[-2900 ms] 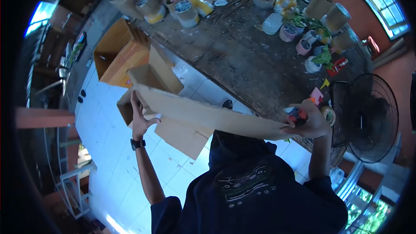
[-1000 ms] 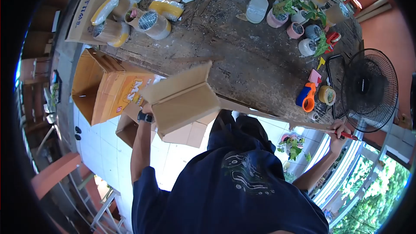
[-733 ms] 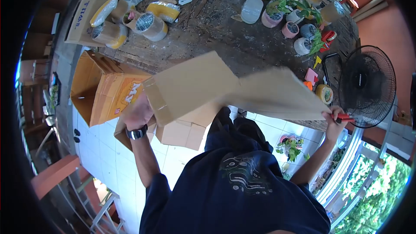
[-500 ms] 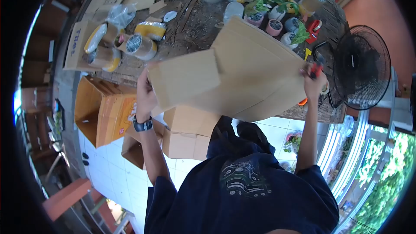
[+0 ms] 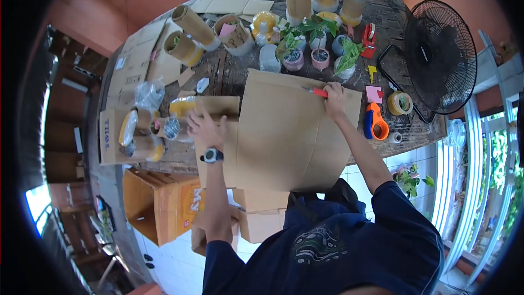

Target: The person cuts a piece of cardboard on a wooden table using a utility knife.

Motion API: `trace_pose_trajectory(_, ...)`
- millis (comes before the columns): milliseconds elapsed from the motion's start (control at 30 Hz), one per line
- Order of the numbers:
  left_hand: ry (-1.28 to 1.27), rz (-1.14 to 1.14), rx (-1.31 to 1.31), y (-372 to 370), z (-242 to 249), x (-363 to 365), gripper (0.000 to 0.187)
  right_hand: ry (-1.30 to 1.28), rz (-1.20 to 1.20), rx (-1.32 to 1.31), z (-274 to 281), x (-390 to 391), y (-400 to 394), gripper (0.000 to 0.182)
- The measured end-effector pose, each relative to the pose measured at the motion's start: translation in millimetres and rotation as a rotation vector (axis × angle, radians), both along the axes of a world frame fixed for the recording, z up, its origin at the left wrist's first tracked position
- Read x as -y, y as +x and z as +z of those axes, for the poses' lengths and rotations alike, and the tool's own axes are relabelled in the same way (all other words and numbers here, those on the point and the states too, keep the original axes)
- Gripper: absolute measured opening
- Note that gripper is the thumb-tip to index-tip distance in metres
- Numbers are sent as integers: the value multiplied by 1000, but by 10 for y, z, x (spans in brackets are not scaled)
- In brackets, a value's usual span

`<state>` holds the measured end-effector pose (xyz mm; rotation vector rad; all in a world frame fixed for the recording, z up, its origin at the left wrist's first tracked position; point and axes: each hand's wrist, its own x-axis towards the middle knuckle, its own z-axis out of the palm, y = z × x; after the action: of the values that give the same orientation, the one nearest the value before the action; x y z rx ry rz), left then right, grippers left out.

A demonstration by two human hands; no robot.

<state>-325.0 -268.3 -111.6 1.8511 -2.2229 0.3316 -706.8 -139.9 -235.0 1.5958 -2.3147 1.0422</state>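
Note:
A large sheet of brown cardboard [image 5: 284, 136] lies across the near side of the wooden table, its lower edge overhanging toward my body. On its left, a narrower flap [image 5: 221, 145] is creased along a fold. My left hand [image 5: 207, 129] is over this flap, fingers spread, with a watch on the wrist. Near the sheet's upper right edge, my right hand [image 5: 335, 101] grips a red utility knife [image 5: 320, 92], its tip pointing left over the cardboard. Wrapped cardboard tubes [image 5: 174, 125] stand just left of my left hand.
Small potted plants [image 5: 320, 57] line the sheet's far edge. To the right are an orange tape dispenser [image 5: 379, 127], a yellow tape roll [image 5: 400, 103] and a black fan [image 5: 439, 57]. Cardboard boxes [image 5: 158, 205] stand on the floor below the table.
The cardboard sheet, lifted and tilted before, now lies down on the table. My left hand has let go of its edge and spread open; my right hand has moved left with the knife.

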Motion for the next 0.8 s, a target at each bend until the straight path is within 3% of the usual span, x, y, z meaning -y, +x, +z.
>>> trace_pose_trajectory(67,-38,-182,-7,-77,-334,-184,86,12,13,28,-131,60,-20,26)
trace_pose_trajectory(133,179,-253,-5,-232,-619,-442,78,41,-5,62,-246,102,-17,27)
trace_pose_trajectory(233,435,-147,-116,-447,-1050,-642,71,67,-1,83,-368,87,-19,25)
trace_pose_trajectory(433,385,-135,-101,-547,-1380,-501,65,225,-210,66,-427,-411,298,25)
trace_pose_trajectory(633,365,-98,-48,-579,-1482,-477,65,363,-128,26,-577,-591,394,28)
trace_pose_trajectory(800,312,-104,-87,-573,-1567,-487,65,312,-136,-41,-724,-552,411,29)
